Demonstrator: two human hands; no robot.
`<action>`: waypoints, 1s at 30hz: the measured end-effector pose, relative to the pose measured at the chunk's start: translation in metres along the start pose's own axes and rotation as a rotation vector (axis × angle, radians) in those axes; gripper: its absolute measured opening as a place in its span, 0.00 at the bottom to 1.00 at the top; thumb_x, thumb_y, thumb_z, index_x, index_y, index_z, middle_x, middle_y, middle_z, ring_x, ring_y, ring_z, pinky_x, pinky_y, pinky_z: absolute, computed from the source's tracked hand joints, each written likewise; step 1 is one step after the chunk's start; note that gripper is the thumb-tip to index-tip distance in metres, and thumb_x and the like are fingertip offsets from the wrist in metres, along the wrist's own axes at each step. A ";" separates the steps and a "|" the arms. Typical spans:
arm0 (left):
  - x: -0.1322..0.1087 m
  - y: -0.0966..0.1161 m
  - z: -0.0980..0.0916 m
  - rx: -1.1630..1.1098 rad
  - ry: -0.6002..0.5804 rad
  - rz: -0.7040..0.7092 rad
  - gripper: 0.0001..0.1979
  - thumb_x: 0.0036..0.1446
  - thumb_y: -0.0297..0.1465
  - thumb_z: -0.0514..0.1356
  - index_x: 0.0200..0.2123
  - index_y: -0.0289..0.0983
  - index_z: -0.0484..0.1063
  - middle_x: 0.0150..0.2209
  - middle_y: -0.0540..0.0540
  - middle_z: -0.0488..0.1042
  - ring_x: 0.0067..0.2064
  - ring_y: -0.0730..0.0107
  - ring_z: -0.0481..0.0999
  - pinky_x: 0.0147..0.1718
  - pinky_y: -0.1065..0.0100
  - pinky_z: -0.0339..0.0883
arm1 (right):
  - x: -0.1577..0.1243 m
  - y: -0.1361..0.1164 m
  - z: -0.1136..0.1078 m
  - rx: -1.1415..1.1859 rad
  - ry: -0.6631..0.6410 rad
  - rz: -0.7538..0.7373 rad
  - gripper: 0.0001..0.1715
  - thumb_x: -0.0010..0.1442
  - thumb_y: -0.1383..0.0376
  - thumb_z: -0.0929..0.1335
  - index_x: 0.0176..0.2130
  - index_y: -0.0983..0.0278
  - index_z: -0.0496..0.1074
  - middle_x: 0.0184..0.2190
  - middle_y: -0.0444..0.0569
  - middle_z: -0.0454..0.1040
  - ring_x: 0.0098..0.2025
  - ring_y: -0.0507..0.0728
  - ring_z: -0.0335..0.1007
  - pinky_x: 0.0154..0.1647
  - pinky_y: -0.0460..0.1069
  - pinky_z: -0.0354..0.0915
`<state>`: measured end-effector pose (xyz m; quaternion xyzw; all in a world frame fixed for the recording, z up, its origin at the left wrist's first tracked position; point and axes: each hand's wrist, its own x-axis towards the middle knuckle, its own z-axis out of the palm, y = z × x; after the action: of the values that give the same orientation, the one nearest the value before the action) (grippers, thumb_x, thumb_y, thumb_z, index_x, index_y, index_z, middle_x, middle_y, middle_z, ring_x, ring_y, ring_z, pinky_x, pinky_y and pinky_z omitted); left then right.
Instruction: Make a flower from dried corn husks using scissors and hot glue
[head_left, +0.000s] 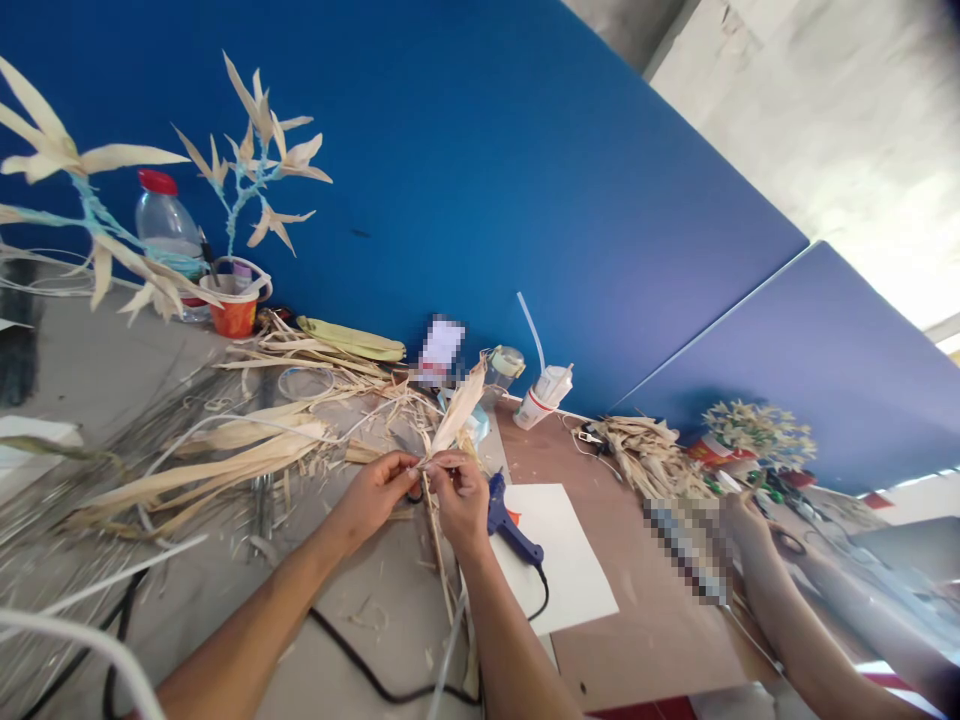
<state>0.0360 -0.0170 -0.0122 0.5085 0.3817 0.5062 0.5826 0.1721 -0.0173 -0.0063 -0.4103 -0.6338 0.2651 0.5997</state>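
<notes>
A pale dried corn husk (459,408) stands up from between my hands over the middle of the table, its lower end pinched at the fingertips. My left hand (381,488) closes on that lower end from the left, thumb and forefinger together. From the right, my right hand (461,497) pinches the same spot; the fingers hide exactly how the end is held. A dark blue glue gun (517,530) lies just right of my right hand on white paper (566,560). More loose husks (247,455) spread to my left.
Husk flowers on blue stems stand in an orange cup (234,315) beside a red-capped bottle (165,225). A cup with a straw (536,400) is near the blue partition (465,180). Black cable (360,655) crosses the front. A co-worker's arm (780,600) reaches in at right.
</notes>
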 end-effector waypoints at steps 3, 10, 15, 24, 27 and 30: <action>0.002 -0.005 -0.001 0.043 0.007 0.037 0.11 0.52 0.39 0.60 0.30 0.36 0.72 0.23 0.51 0.70 0.28 0.70 0.68 0.32 0.68 0.62 | -0.001 0.001 0.002 -0.012 0.007 0.014 0.03 0.56 0.68 0.67 0.29 0.63 0.69 0.28 0.46 0.73 0.30 0.53 0.70 0.32 0.48 0.67; 0.001 -0.005 0.001 0.116 0.055 0.065 0.11 0.54 0.39 0.57 0.27 0.37 0.70 0.23 0.52 0.69 0.27 0.70 0.68 0.30 0.69 0.61 | -0.002 0.001 0.004 -0.006 0.005 0.011 0.02 0.56 0.67 0.67 0.30 0.62 0.68 0.29 0.46 0.72 0.30 0.53 0.69 0.32 0.49 0.66; 0.000 -0.006 0.001 0.174 0.081 0.076 0.12 0.55 0.40 0.56 0.28 0.38 0.70 0.22 0.53 0.67 0.26 0.71 0.65 0.28 0.70 0.60 | 0.000 -0.003 0.002 -0.078 0.004 -0.125 0.03 0.55 0.69 0.67 0.29 0.62 0.69 0.28 0.46 0.71 0.33 0.54 0.69 0.35 0.49 0.65; -0.003 0.000 0.004 0.293 0.148 0.111 0.10 0.55 0.37 0.54 0.28 0.38 0.69 0.22 0.53 0.65 0.26 0.70 0.63 0.28 0.70 0.58 | -0.005 -0.005 -0.003 -0.282 0.063 -0.323 0.07 0.58 0.72 0.65 0.32 0.61 0.70 0.30 0.48 0.71 0.34 0.55 0.69 0.36 0.51 0.65; -0.005 0.002 0.008 0.258 0.104 0.108 0.10 0.55 0.37 0.54 0.29 0.38 0.68 0.23 0.53 0.65 0.27 0.70 0.63 0.29 0.69 0.59 | -0.005 -0.003 -0.006 -0.454 0.095 -0.408 0.10 0.57 0.74 0.64 0.34 0.60 0.71 0.32 0.50 0.73 0.36 0.56 0.69 0.38 0.53 0.64; -0.006 0.002 0.010 0.212 0.080 0.092 0.10 0.55 0.38 0.55 0.28 0.38 0.68 0.23 0.53 0.64 0.27 0.71 0.62 0.28 0.70 0.58 | -0.002 -0.004 -0.007 -0.592 0.112 -0.505 0.11 0.56 0.74 0.64 0.35 0.59 0.70 0.32 0.49 0.75 0.36 0.56 0.71 0.40 0.54 0.62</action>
<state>0.0436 -0.0247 -0.0085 0.5637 0.4325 0.5092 0.4858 0.1780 -0.0220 -0.0030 -0.4105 -0.7302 -0.1076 0.5354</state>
